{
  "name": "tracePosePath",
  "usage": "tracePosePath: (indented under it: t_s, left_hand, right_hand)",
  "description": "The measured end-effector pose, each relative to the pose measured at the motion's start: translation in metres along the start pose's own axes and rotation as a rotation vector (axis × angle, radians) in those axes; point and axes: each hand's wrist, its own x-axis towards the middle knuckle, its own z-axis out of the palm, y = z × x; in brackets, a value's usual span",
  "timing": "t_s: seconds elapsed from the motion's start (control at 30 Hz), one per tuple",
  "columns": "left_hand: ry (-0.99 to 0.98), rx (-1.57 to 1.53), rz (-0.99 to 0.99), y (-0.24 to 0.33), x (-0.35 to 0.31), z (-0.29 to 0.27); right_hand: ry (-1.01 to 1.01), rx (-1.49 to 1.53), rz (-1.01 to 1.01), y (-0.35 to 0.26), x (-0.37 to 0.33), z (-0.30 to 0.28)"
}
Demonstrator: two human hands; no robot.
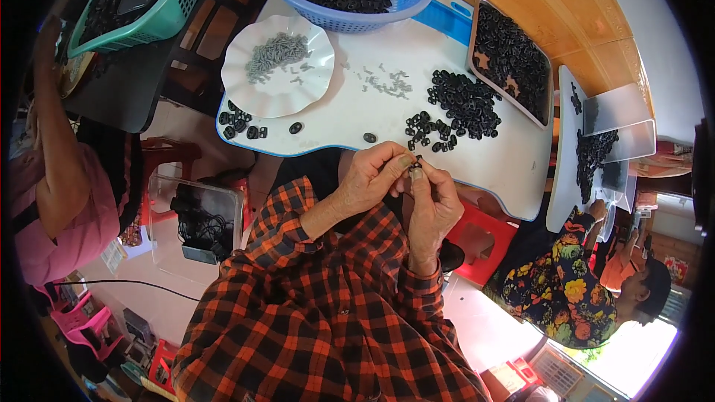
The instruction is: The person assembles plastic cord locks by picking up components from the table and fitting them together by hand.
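Note:
Just past the table's near edge, my left hand and my right hand meet in a pinch. Between their fingertips is a small black plastic piece, mostly covered, so its exact shape cannot be made out. Right beyond my hands, several loose black pieces with holes lie before a larger heap of black pieces. A single black oval piece rests near the edge, and another oval piece lies farther left. Small grey pieces like short springs are scattered mid-table.
A white scalloped plate holds more grey bits. Behind it stands a blue basket of black pieces; a tray of them sits at right. A red stool is below the table. Co-workers sit left and right.

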Motion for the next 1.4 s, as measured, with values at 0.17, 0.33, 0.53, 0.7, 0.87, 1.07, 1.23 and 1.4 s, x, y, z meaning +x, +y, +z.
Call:
tracePosePath:
  t_s: [0.17,0.33,0.53,0.7,0.87,1.07,1.23,1.4]
  left_hand:
    - [-0.013,-0.038,0.032,-0.005,0.0,-0.002]
    - [0.029,0.02,0.046,-0.004,-0.001,0.0]
    - [0.047,0.058,0.065,-0.002,-0.001,0.002]
    - [0.068,0.128,0.099,-0.002,-0.001,0.004]
    - [0.057,0.063,0.048,-0.004,-0.001,0.004]
    - [0.065,-0.08,-0.004,-0.007,-0.008,0.006]
    - [0.034,0.289,-0.016,-0.01,-0.021,-0.008]
    - [0.24,0.901,0.347,-0.004,-0.008,-0.033]
  right_hand:
    - [-0.004,0.041,0.018,0.005,-0.001,-0.003]
    - [0.001,-0.022,0.009,0.006,-0.002,-0.004]
    - [-0.007,-0.04,-0.08,0.003,-0.002,0.0]
    - [0.0,-0.101,-0.094,0.013,-0.001,-0.004]
    - [-0.014,0.038,0.065,0.007,0.0,-0.005]
    - [-0.019,0.162,0.172,0.006,0.003,-0.008]
    - [0.016,0.088,0.19,0.008,0.005,-0.014]
    - [-0.001,0.105,0.228,0.013,0.005,-0.015]
